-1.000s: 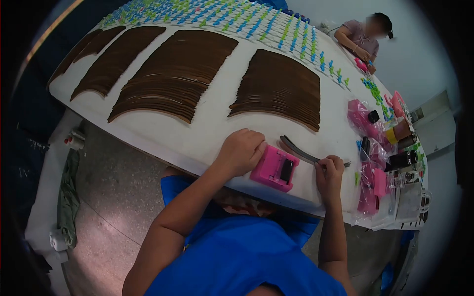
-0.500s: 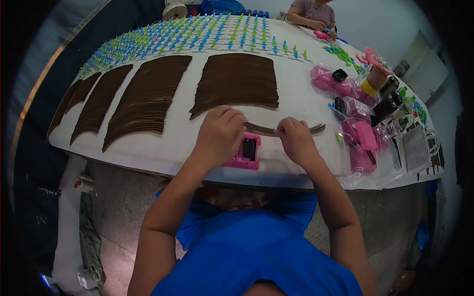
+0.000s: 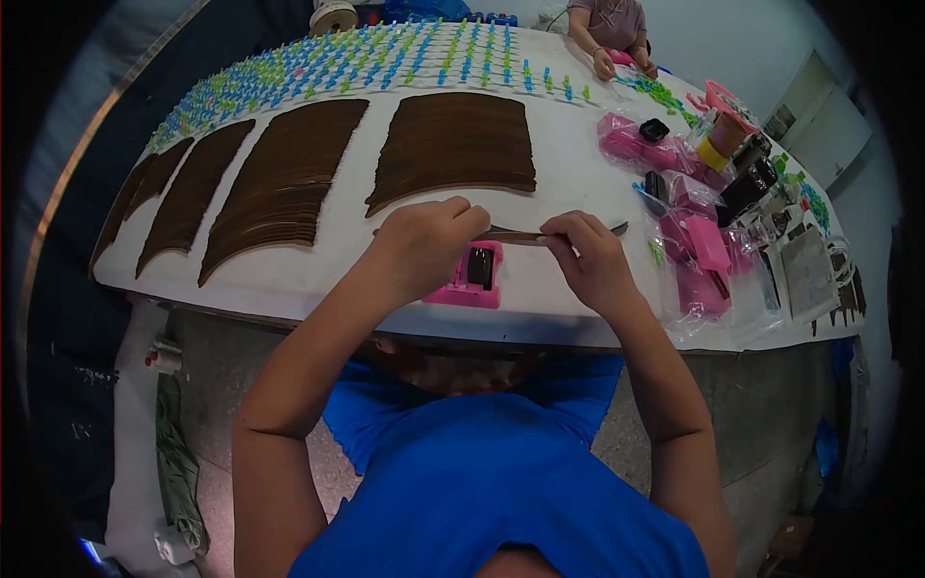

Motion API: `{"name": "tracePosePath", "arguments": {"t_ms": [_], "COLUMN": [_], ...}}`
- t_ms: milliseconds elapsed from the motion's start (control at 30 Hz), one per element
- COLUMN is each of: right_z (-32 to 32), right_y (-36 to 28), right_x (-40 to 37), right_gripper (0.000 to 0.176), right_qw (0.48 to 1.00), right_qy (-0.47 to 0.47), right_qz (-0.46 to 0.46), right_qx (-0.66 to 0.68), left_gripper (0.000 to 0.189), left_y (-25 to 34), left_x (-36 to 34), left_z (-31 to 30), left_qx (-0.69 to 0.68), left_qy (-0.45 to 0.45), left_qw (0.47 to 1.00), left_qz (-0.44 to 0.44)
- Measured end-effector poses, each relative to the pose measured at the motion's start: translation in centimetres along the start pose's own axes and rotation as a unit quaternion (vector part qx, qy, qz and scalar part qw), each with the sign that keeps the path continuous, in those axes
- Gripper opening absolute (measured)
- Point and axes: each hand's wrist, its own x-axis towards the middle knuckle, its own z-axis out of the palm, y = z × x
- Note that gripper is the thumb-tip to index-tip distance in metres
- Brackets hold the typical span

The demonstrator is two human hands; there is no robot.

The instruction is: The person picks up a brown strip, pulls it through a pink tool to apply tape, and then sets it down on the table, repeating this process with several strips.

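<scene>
Between my hands stretches a thin, dark brown, slightly curved strip. My left hand pinches its left part, fingers bent and the back of the hand upward. Farther right, my right hand grips it between thumb and fingers, and the tip sticks out past the hand. Just below the strip, beside my left hand, a pink holder with a black block in it sits on the table. Beyond my hands lies a wide row of similar brown strips, packed side by side.
More brown strip rows lie at the left. Many blue and green clips stand along the far side. Pink bundles in plastic, bottles and a pink basket crowd the right. Another person sits at the far end.
The view has shifted slightly. My right hand has turned a little, its thumb now apart below the fingers. The other person's hands have moved apart.
</scene>
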Motion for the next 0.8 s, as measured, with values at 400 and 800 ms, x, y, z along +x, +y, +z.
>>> {"name": "tracePosePath", "arguments": {"t_ms": [400,800], "right_z": [0.3,3.8], "right_y": [-1.0,-1.7], "right_x": [-0.3,2.3], "right_gripper": [0.011,0.011], "right_qw": [0.996,0.983], "right_qy": [-0.035,-0.151], "right_qz": [0.057,0.045], "right_qx": [0.060,0.090], "left_gripper": [0.005,0.007], "left_y": [-0.3,-2.2], "left_x": [-1.0,0.1], "left_z": [-2.5,-2.2], "left_qx": [0.086,0.107], "left_qy": [-0.045,-0.040], "left_qw": [0.995,0.989], "left_qz": [0.008,0.091]}}
